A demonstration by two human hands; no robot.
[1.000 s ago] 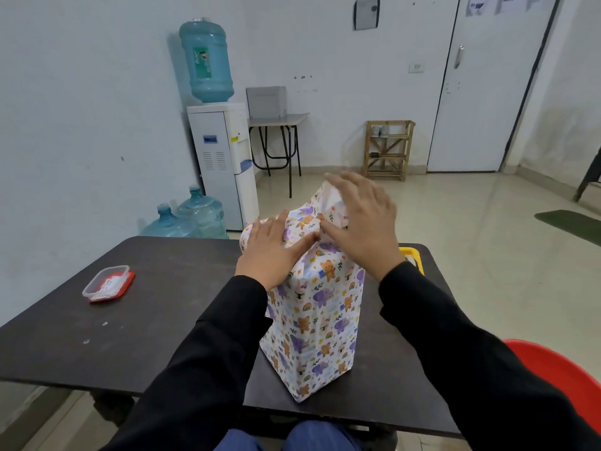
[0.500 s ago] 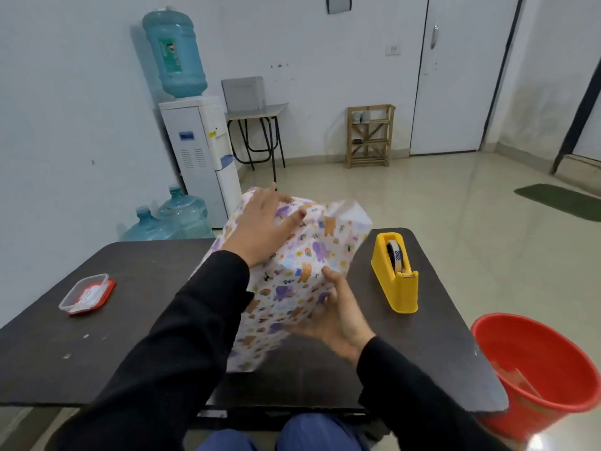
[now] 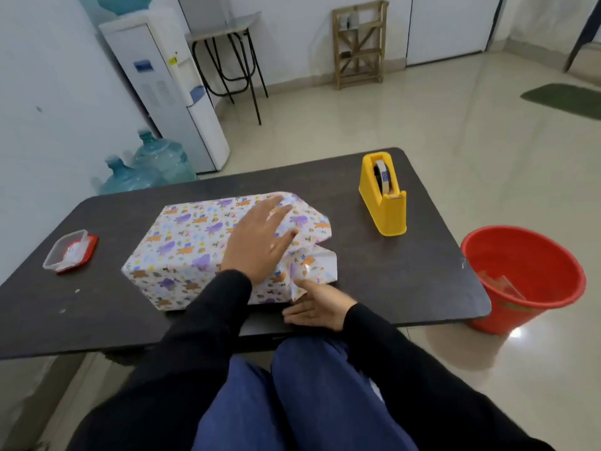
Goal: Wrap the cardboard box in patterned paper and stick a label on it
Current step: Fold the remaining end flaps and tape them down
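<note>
Low in the centre of the frame, the right hand [image 3: 317, 309] rests open near the front edge of the counter [image 3: 406, 271], fingers relaxed, just touching the crumpled loose paper end [image 3: 313, 265]. Just above it, the left hand [image 3: 260, 242] presses flat, fingers straight, on the paper-wrapped box [image 3: 182, 245], which lies on its side mid-counter. Farther right stands a yellow tape dispenser [image 3: 385, 203]; at the left edge sits a small plastic container [image 3: 70, 252]
</note>
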